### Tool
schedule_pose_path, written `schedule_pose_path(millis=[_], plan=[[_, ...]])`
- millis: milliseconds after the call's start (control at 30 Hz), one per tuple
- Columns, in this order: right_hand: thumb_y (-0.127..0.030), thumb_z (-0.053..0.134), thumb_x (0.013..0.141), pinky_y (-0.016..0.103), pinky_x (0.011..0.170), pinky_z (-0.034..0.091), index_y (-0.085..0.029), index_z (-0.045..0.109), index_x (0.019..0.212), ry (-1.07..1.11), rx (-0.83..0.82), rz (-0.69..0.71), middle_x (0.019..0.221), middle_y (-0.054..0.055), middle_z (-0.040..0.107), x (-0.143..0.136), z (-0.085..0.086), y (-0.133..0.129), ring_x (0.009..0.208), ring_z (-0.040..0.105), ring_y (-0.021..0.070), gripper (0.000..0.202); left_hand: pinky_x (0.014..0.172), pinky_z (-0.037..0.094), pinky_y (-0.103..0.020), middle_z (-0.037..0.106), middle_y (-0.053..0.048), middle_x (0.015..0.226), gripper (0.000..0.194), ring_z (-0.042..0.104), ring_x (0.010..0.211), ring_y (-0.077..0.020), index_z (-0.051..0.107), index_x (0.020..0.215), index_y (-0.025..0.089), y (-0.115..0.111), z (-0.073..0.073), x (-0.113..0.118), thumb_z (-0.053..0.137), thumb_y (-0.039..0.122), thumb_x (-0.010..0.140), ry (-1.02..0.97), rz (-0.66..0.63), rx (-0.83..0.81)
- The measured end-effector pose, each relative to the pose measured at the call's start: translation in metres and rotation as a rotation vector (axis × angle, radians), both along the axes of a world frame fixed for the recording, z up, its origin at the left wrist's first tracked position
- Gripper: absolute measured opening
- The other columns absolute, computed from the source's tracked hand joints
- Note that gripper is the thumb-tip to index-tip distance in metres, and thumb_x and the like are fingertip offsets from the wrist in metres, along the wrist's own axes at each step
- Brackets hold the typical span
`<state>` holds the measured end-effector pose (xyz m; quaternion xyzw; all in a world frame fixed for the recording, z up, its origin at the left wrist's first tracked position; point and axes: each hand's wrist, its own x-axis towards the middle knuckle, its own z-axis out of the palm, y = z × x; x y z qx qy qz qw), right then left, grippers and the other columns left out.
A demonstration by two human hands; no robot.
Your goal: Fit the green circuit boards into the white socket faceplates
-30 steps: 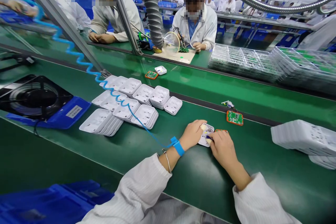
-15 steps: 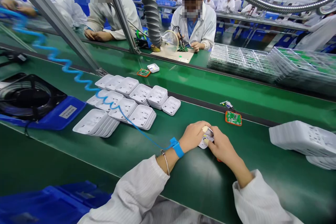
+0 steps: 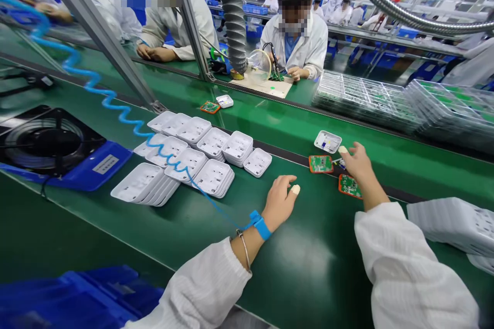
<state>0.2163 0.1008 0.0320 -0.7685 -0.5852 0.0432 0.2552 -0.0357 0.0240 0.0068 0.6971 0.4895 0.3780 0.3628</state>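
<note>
My left hand [image 3: 278, 204], a blue wrist strap on its wrist, hovers over the green bench with fingers apart and nothing in them. A cream cover sits on its thumb tip. My right hand [image 3: 357, 162] reaches across the bench's far edge, fingers stretched and holding nothing visible. Just left of it lies a white plastic housing [image 3: 328, 142] with small parts inside, on the bright green strip. Near its fingers is a green circuit board in an orange frame [image 3: 321, 164], with a small wired part beside it. Another orange-framed circuit board [image 3: 350, 185] lies below the right hand.
Stacks of white plastic housings [image 3: 210, 177] stand left of my hands; another stack [image 3: 451, 221] is at the right. A black fan [image 3: 50, 136] lies far left. A coiled blue cord [image 3: 127, 113] runs to my wrist strap. Across the line a co-worker [image 3: 295, 36] sits near clear trays [image 3: 363, 95].
My hands have separated; the white housing they held now lies on the green strip. My right hand has moved forward and right. An orange-framed board now lies beside the other one.
</note>
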Motion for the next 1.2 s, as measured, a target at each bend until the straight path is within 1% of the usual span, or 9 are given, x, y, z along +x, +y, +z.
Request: schedule_pose_path(millis=[133,300,400,500,633,700,867,1067,1200], plan=[[-0.040,0.040,0.086,0.040,0.080,0.040,-0.013,0.057,0.109,-0.225,-0.143,0.062,0.111,0.017,0.057,0.025,-0.019,-0.029,0.099,0.052,0.0276,0.039,0.084,0.046,-0.032,0.055,-0.006,0.108,0.025,0.053,0.096,-0.0175,0.053,0.107,0.018,-0.003,0.001,0.003,0.045,0.018,0.083,0.008,-0.026,-0.026],[-0.030,0.043,0.085,0.043,0.079,0.041,-0.017,0.052,0.116,-0.401,-0.106,0.204,0.123,0.013,0.051,-0.009,-0.046,-0.107,0.106,0.046,0.0297,0.035,0.085,0.044,-0.032,0.056,-0.006,0.107,0.023,0.053,0.094,-0.0171,0.054,0.103,0.018,-0.008,-0.001,0.009,0.045,0.018,0.082,0.044,-0.084,-0.003],[-0.027,0.046,0.084,0.041,0.080,0.042,-0.016,0.051,0.116,-0.360,-0.095,0.348,0.120,0.013,0.052,-0.041,-0.040,-0.150,0.102,0.048,0.0273,0.035,0.086,0.043,-0.033,0.057,-0.006,0.104,0.021,0.051,0.096,-0.0180,0.055,0.100,0.017,-0.010,-0.004,0.011,0.045,0.017,0.082,0.110,-0.117,0.034],[-0.027,0.043,0.086,0.035,0.082,0.043,-0.020,0.051,0.114,-0.213,-0.084,0.449,0.116,0.009,0.054,-0.051,-0.027,-0.176,0.100,0.051,0.0216,0.030,0.086,0.041,-0.033,0.057,-0.005,0.100,0.019,0.050,0.095,-0.0186,0.055,0.098,0.018,-0.012,-0.006,0.012,0.044,0.016,0.082,0.203,-0.148,0.075],[-0.030,0.040,0.087,0.031,0.072,0.043,-0.019,0.053,0.103,-0.157,-0.029,0.217,0.100,0.008,0.058,-0.032,-0.022,-0.168,0.088,0.055,0.0194,0.023,0.080,0.040,-0.034,0.056,-0.005,0.093,0.012,0.049,0.090,-0.0196,0.055,0.089,0.019,-0.018,-0.002,0.017,0.045,0.018,0.083,0.372,-0.156,0.107],[-0.029,0.043,0.085,0.033,0.073,0.042,-0.017,0.054,0.104,-0.220,-0.016,0.187,0.099,0.010,0.058,-0.024,-0.026,-0.152,0.089,0.054,0.0217,0.024,0.078,0.039,-0.036,0.054,-0.006,0.089,0.008,0.048,0.088,-0.0215,0.053,0.083,0.018,-0.023,0.001,0.025,0.047,0.024,0.083,0.479,-0.151,0.123],[-0.021,0.045,0.082,0.029,0.065,0.037,-0.018,0.057,0.084,-0.259,-0.075,0.219,0.081,0.007,0.057,-0.030,-0.033,-0.127,0.077,0.052,0.0191,0.012,0.079,0.036,-0.043,0.053,-0.011,0.089,0.025,0.047,0.091,-0.0279,0.051,0.081,0.016,-0.038,0.004,0.054,0.055,0.040,0.079,0.614,-0.149,0.176],[-0.019,0.039,0.084,0.028,0.069,0.041,-0.022,0.055,0.090,0.010,-0.050,0.395,0.088,0.003,0.060,-0.034,-0.019,-0.158,0.080,0.055,0.0162,0.017,0.074,0.038,-0.037,0.055,-0.008,0.088,0.003,0.050,0.086,-0.0235,0.048,0.082,0.017,-0.047,0.001,0.055,0.048,0.018,0.080,0.580,-0.299,0.275],[-0.021,0.037,0.086,0.028,0.069,0.043,-0.022,0.054,0.093,0.153,-0.060,0.450,0.089,0.003,0.060,-0.038,-0.014,-0.175,0.080,0.056,0.0161,0.018,0.065,0.040,-0.028,0.056,-0.001,0.079,0.007,0.052,0.072,-0.0163,0.046,0.086,0.019,-0.048,-0.001,0.043,0.044,0.015,0.081,0.340,-0.321,0.101]])
